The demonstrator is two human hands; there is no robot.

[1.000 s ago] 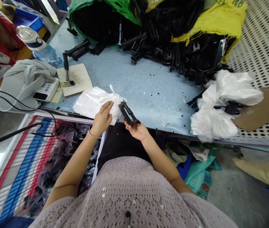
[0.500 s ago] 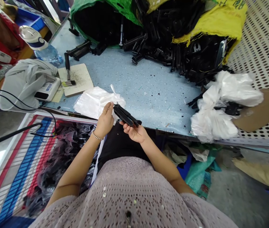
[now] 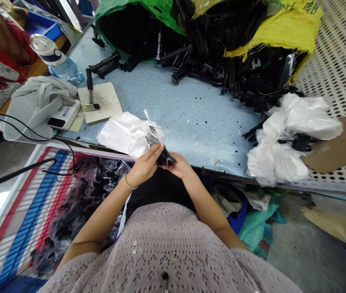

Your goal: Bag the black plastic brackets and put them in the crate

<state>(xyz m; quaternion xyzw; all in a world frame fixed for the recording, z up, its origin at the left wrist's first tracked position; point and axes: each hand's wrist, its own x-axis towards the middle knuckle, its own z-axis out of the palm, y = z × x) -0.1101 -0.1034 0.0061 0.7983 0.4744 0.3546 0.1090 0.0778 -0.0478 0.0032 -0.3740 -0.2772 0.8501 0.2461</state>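
A long black part [image 3: 167, 158], perhaps plastic, slants in front of me at the table's near edge. Its far end shows through a thin clear plastic bag, the top one of a stack of white plastic bags [image 3: 121, 131]. My left hand [image 3: 145, 166] is closed on the bag's mouth and the side of the part, fingers pressed together. From the right, my right hand [image 3: 181, 165] grips the part's near end; its fingertips are partly hidden behind it.
Piles of similar black parts [image 3: 197, 75] spill from a green sack [image 3: 160, 10] and a yellow sack [image 3: 295, 26]. A hammer [image 3: 90, 87] lies on a board [image 3: 108, 101] at left. White bundles [image 3: 279, 150] sit right. Bagged parts fill a striped bag [image 3: 35, 207] below.
The black part has moved with its far end into the clear bag. My left hand has come down onto the bag and part, while my right hand still holds the near end.
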